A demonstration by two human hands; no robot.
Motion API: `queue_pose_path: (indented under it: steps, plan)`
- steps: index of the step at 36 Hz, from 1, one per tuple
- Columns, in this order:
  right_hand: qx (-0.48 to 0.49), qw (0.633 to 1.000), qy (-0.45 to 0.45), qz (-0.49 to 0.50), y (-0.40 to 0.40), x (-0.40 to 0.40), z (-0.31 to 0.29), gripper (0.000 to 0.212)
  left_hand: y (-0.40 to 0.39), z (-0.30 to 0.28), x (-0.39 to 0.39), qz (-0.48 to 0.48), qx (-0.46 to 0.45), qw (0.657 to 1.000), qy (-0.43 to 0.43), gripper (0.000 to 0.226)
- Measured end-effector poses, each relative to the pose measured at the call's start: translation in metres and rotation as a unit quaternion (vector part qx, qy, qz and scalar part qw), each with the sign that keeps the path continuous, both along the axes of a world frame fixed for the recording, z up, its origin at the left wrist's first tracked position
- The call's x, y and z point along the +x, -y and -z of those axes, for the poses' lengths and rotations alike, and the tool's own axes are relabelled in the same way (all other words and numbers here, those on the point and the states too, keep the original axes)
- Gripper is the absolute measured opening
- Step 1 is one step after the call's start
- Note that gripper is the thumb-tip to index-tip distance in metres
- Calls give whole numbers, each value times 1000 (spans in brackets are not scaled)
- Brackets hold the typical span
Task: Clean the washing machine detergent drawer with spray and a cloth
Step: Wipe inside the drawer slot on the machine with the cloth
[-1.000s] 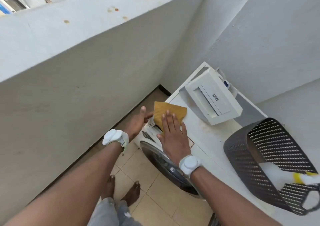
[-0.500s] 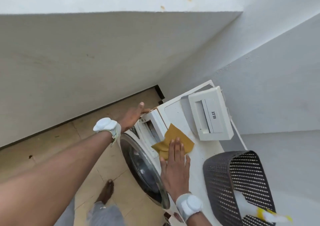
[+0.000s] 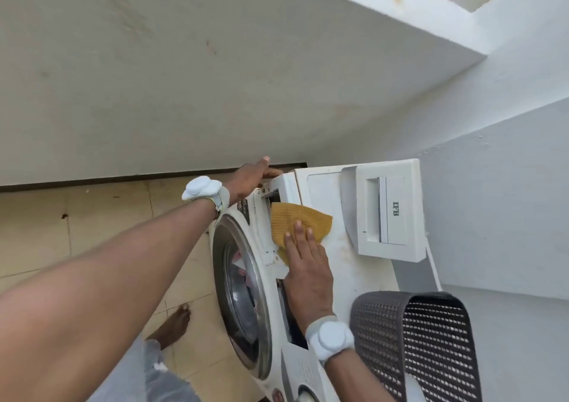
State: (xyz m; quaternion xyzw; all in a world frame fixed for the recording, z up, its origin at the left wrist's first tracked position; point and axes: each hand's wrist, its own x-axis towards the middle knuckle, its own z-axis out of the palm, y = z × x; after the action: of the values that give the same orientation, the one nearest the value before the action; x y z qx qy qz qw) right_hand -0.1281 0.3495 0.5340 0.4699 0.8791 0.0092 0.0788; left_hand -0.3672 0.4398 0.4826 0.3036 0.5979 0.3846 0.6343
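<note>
Since the earlier frame, the right hand [image 3: 308,274] has carried the cloth [image 3: 300,226] off the machine top and over the front upper edge, so that the cloth now drapes partly across the open drawer slot [image 3: 272,197]; the left hand [image 3: 251,177] has stayed braced at the far corner of the washing machine [image 3: 326,192].

Findings:

1. Right hand: flat, fingers extended, palm pressing the ochre cloth against the machine's front edge. It pins the cloth and does not clench it.
2. Left hand: fingers curled over the machine's corner above the slot, thumb raised. It grips the casing, nothing else.
3. Governing relation: the slot lies just above and left of the right fingertips in the frame, its long axis running along the front panel toward the left hand. The right hand is the one placed to wipe; the cloth's upper edge reaches the dark opening.
4. Detergent drawer [image 3: 386,214]: removed, resting on the machine top in the centre right of the frame, well apart from both hands. White, boxy, recessed handle and printed lettering on its face. No soiling can be made out on that face.
5. A dark mesh basket [image 3: 431,340] occupies the lower right.

Judgement: the housing is being wiped; the drawer itself appears yet to be attended to.
</note>
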Motion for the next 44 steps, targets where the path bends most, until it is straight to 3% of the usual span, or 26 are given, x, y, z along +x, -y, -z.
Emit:
queue_pose_path:
  steps: [3,9,15,17,21,28,33,37,44]
  plan:
    - [-23,998,25,50,20,11,-6,70,5,11,5,-18,2,1000,2,64]
    - [32,998,52,26,18,1,-1,53,-2,25,8,-49,14,999,0,67]
    - [9,999,26,-18,-39,-46,6,81,-7,38,9,-59,-1,998,11,78]
    - [11,1000,8,-28,-68,-68,7,76,-6,28,6,-61,-32,998,-6,92]
    - [-15,999,-16,-26,-99,-93,6,63,-4,6,-3,-41,-29,999,-9,71]
    - [25,1000,-6,14,-26,-45,-5,82,-1,6,-11,37,0,999,13,74]
    - [22,997,17,78,29,-5,-17,67,2,3,-7,32,5,999,11,72]
    - [14,992,8,125,28,-8,-17,48,4,2,-7,15,12,1000,13,70]
    - [64,993,-35,91,10,-16,2,49,4,2,-3,-28,11,997,66,68]
